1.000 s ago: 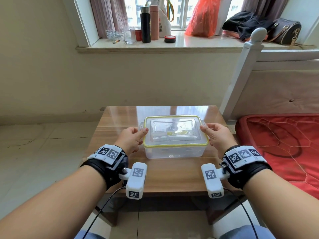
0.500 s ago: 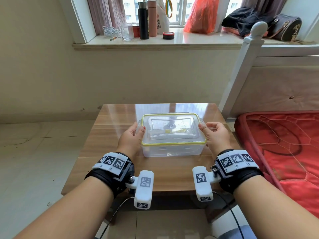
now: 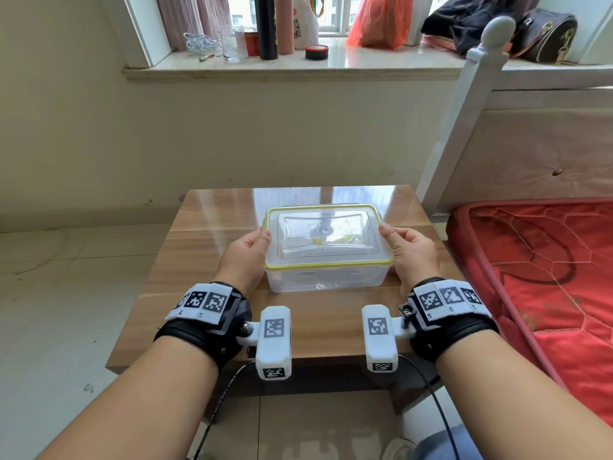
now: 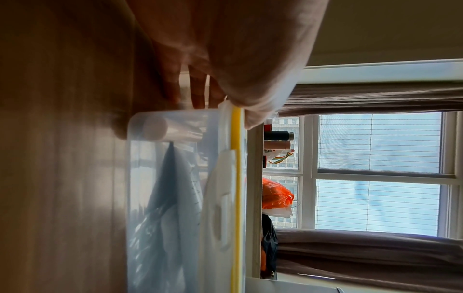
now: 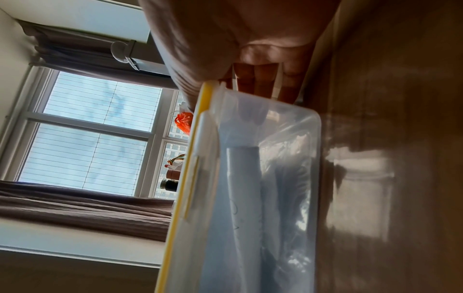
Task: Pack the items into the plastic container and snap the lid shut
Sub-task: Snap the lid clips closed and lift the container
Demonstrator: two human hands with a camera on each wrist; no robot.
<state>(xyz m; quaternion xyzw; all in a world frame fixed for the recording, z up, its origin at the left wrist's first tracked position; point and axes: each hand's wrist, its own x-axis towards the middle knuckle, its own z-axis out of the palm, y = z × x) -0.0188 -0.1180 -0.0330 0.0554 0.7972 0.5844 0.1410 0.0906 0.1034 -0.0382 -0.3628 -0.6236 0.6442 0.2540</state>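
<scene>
Lidded container (image 3: 326, 280) upright, long axis left-right, hands (image 3: 243, 257) at short ends

1 container (image 3: 326, 280), 1 lid (image 3: 326, 235), 2 hands.

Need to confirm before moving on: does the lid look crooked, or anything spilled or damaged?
Nothing stands out. The lid sits level on the plastic container, left hand and right hand gripping its ends.

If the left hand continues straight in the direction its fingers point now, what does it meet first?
Nothing on the table, it seems. The left hand grips the left end of the plastic container, fingers pointing away from the person. Ahead lies bare wooden table, then its far edge and the wall; depth is uncertain.
</scene>
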